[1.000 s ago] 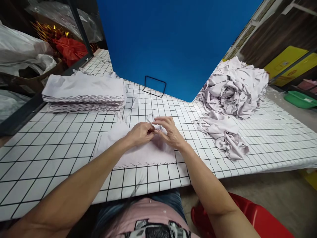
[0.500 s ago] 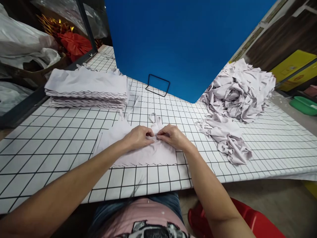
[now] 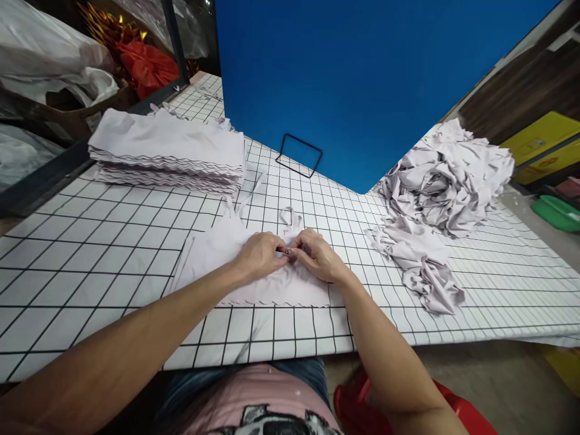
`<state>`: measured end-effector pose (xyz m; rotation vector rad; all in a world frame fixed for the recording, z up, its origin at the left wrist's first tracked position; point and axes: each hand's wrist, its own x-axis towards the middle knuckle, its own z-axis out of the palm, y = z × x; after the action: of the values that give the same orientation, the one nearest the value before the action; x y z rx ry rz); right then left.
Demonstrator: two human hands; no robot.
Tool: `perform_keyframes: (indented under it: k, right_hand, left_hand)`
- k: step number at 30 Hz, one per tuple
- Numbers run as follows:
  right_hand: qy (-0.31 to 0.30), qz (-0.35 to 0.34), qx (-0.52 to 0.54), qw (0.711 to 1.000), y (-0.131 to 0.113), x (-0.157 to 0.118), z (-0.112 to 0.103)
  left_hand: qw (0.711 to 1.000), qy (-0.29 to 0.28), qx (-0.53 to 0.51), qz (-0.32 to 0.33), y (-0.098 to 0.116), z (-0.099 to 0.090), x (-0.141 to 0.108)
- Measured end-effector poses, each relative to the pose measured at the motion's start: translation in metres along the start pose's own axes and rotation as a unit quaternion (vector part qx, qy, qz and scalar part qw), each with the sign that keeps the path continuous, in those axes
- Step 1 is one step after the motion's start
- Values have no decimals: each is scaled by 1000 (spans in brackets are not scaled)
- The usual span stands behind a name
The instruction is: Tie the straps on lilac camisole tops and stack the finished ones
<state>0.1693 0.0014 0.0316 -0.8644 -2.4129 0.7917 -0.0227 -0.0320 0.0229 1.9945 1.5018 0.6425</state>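
A pale pinkish-white strappy garment [image 3: 281, 291], like a camisole top, lies flat near the table's front edge. Its thin straps point away from me. My left hand [image 3: 263, 254] pinches the fabric at the middle of the upper edge. Close against it, my right hand [image 3: 316, 254] is closed on the same spot, thumb and forefinger together. Between the fingertips shows a small light bit of the garment, too small to make out. Other layers of the same cloth show under the garment's left side.
A neat stack of folded garments [image 3: 167, 145] stands at the back left. A large crumpled heap [image 3: 446, 175] and a smaller bunch [image 3: 423, 263] lie at right. Behind stands a blue panel [image 3: 362, 84] with a black wire frame [image 3: 299, 156]. The tablecloth [image 3: 90, 254] is checked.
The view has shifted slightly, so the scene sits a little further right. Both hands keep their pinch on the garment, with the fingertips slightly rearranged.
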Motion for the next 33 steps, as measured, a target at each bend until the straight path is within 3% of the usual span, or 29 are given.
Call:
perform_keyframes:
  k: [15, 21, 28, 33]
  right_hand:
    - [-24, -10, -17, 1000, 3, -1, 0]
    - [-41, -24, -93, 995, 1, -2, -5]
    - [-86, -64, -241, 964, -11, 0, -9]
    - [-173, -99, -337, 920, -18, 12, -16]
  left_hand:
    - [1000, -4, 1, -28, 3, 0, 2]
    - [1000, -16, 4, -24, 5, -3, 2]
    - [999, -47, -21, -15, 9, -9, 2]
    - [998, -58, -21, -15, 8, -9, 4]
